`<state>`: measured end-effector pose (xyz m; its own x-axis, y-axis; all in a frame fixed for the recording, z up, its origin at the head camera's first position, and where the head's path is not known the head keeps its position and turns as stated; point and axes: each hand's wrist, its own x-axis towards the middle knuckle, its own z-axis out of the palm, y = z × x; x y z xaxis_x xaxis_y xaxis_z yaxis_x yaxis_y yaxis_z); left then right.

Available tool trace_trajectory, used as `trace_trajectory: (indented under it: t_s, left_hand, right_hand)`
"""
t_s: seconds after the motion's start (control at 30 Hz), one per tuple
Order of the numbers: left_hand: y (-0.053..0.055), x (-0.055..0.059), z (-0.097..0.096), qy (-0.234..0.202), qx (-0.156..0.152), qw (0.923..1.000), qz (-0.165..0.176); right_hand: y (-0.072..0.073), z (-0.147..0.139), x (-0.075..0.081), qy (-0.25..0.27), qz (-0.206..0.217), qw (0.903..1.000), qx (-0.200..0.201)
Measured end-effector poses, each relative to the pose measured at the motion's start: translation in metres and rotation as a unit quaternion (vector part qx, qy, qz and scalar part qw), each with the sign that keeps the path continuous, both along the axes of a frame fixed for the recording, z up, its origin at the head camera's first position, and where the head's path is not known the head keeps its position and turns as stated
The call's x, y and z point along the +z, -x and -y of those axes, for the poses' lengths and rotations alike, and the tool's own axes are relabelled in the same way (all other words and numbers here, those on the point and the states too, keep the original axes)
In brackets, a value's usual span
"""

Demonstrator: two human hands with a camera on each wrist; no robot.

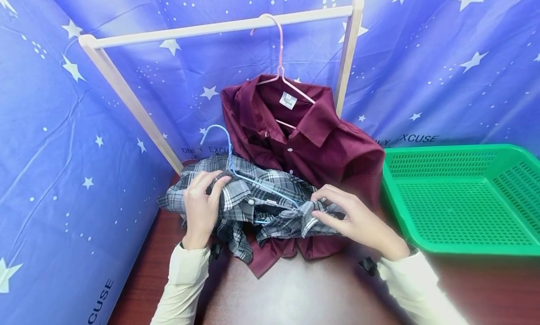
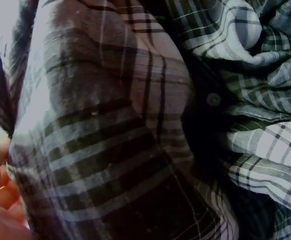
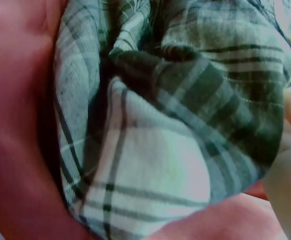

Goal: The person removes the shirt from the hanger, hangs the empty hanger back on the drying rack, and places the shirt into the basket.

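A: Hands?
B: Left hand (image 1: 200, 205) pinches plaid shirt (image 1: 236, 211) near the collar; right hand (image 1: 356, 217) pinches the neck opening's other side.
A: Shirt position?
B: Over the table (image 1: 312, 292), in front of maroon shirt (image 1: 350, 151) hanging from rack (image 1: 190, 32). Blue hanger (image 1: 230, 149) sits in its neck, hook up.

We see a maroon shirt (image 1: 314, 158) on a pink hanger (image 1: 281, 53), hooked over a pale wooden rack (image 1: 202, 30). To its right, a perforated green basket (image 1: 447, 203) sits on the reddish-brown table (image 1: 485, 290). Behind them hangs a blue curtain (image 1: 426, 76) with white stars (image 1: 474, 61), and its lettering (image 1: 418, 138) seems to read "ONLY EXCUSE", though folds leave us unsure.
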<state>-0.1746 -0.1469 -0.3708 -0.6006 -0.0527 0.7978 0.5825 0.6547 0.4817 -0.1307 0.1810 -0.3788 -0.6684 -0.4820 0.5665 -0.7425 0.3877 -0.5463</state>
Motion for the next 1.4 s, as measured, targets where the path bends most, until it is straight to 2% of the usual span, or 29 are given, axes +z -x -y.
trace_trajectory:
  t_s: [0.37,0.47,0.7,0.93,1.03,1.27,1.4]
  left_hand:
    - [0.003,0.002,-0.001,-0.023,0.007,0.9997,-0.01]
    - [0.003,0.002,-0.001,-0.025,0.01,0.9995,-0.013]
    - [0.005,0.001,0.001,-0.023,0.016,0.9994,-0.019]
    - [0.004,0.002,0.001,-0.026,0.015,0.9994,-0.016]
    - [0.004,0.003,0.001,-0.024,0.017,0.9994,-0.016]
    - [0.006,0.001,0.002,-0.014,0.021,0.9996,-0.013]
    - [0.008,-0.001,0.001,-0.011,0.024,0.9994,-0.021]
  right_hand:
    - [-0.007,-0.006,0.001,0.004,0.035,0.9994,-0.003]
    - [-0.008,-0.008,0.0,0.011,0.039,0.9991,0.009]
    - [-0.011,-0.012,-0.003,0.025,0.048,0.9964,0.064]
    - [-0.014,-0.014,-0.002,0.021,0.071,0.9949,0.068]
    - [-0.014,-0.014,-0.003,0.012,0.064,0.9957,0.066]
    - [-0.012,-0.014,-0.005,-0.013,0.012,0.9985,0.052]
    - [-0.013,-0.014,-0.005,-0.025,0.004,0.9982,0.055]
